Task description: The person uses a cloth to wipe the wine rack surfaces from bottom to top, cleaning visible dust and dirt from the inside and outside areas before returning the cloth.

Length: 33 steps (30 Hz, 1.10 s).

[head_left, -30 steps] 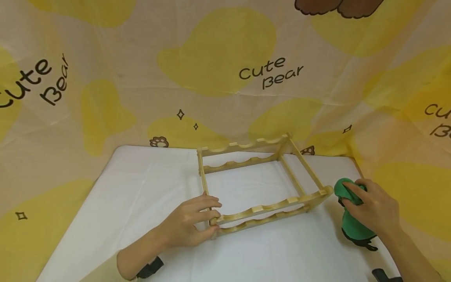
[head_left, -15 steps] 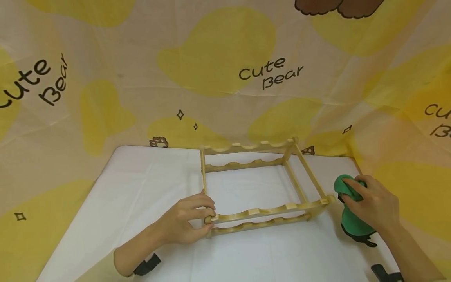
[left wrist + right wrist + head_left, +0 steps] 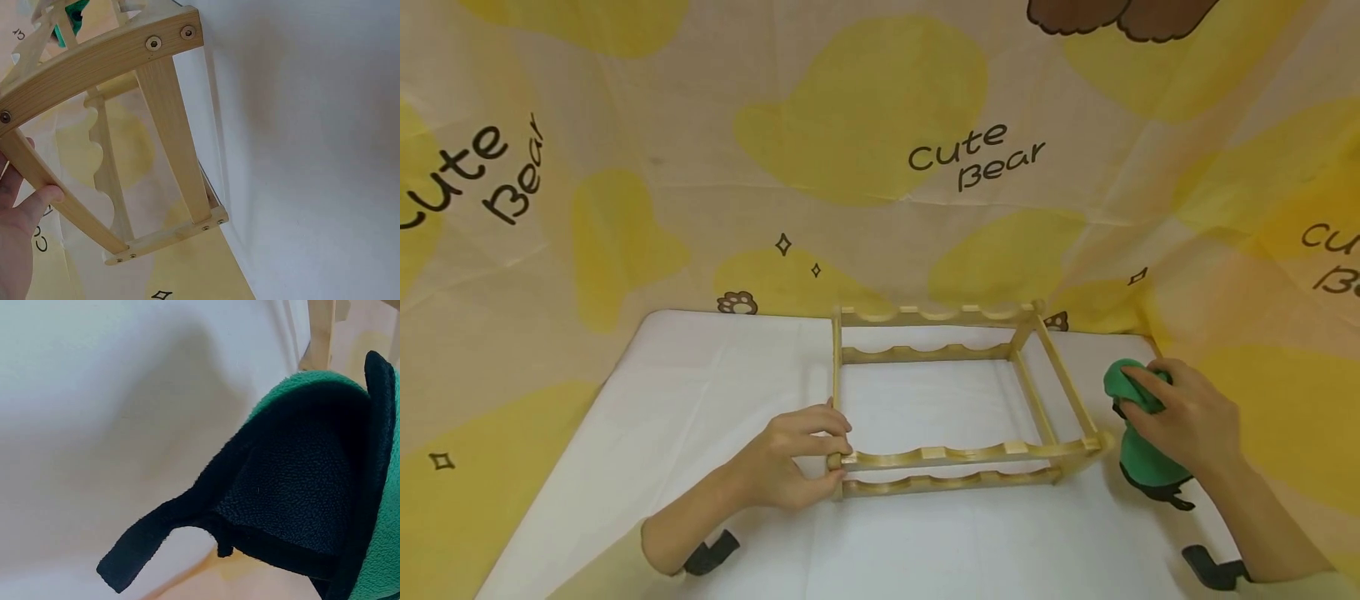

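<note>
A light wooden rack (image 3: 977,454) with scalloped rails, resembling a wine rack, stands on the white table. My left hand (image 3: 782,458) grips its near left corner; in the left wrist view the thumb of that hand (image 3: 25,225) lies on a wooden slat (image 3: 69,206), with fingers behind it. To the right of the rack, my right hand (image 3: 1191,417) pinches a bunched green terry cloth (image 3: 1150,458) with black edging. The right wrist view shows the cloth's hollow dark lining (image 3: 294,481) and a black strap (image 3: 144,537) hanging from it. Most right-hand fingers are hidden there.
A white-covered table (image 3: 700,383) lies under both hands. Behind and beside it hangs a yellow-patterned fabric (image 3: 880,108) with bear lettering. Black pieces (image 3: 711,554) sit by each wrist. Screw heads (image 3: 153,43) show on the rack's end.
The rack has turned clockwise, its right end coming nearer and its near left corner shifting left with my left hand. My right hand, still holding the cloth, has moved slightly away and left.
</note>
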Each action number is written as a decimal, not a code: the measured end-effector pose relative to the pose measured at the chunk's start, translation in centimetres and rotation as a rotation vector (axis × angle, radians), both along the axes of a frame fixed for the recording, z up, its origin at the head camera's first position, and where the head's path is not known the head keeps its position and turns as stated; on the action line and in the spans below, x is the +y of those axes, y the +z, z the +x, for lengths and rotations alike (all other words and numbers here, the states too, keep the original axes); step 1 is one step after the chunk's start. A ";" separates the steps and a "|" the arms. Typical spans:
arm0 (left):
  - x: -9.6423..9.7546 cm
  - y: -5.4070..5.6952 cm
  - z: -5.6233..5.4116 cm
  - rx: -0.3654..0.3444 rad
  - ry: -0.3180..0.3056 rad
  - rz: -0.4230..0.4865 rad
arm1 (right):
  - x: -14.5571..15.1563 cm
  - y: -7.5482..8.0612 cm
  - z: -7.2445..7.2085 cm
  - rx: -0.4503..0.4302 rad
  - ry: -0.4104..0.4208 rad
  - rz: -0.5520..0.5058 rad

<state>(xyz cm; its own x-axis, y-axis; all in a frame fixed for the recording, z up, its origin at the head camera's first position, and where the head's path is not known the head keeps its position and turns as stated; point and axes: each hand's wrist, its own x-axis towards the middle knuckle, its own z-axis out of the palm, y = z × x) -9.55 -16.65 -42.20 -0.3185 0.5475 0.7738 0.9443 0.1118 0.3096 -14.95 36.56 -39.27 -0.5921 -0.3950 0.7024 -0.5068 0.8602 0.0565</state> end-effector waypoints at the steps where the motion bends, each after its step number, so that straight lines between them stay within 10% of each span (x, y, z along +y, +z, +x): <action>1: -0.1 0.0 -0.1 -0.007 -0.006 0.008 | 0.0 0.0 -0.1 -0.005 -0.002 0.002; 9: -0.6 -0.1 -0.4 -0.076 -0.012 0.042 | -0.6 -0.2 -1.5 -0.039 0.009 0.007; 33: -0.7 0.1 -0.1 -0.164 0.021 0.031 | -0.8 -4.7 -3.6 -0.628 -0.218 0.043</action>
<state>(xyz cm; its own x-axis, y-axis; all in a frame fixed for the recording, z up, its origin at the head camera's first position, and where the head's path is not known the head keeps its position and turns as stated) -9.67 -17.31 -42.08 -0.4536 0.5157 0.7269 0.8781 0.1192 0.4634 -18.60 35.79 -43.94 -0.9531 -0.2400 0.1842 -0.2695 0.9502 -0.1564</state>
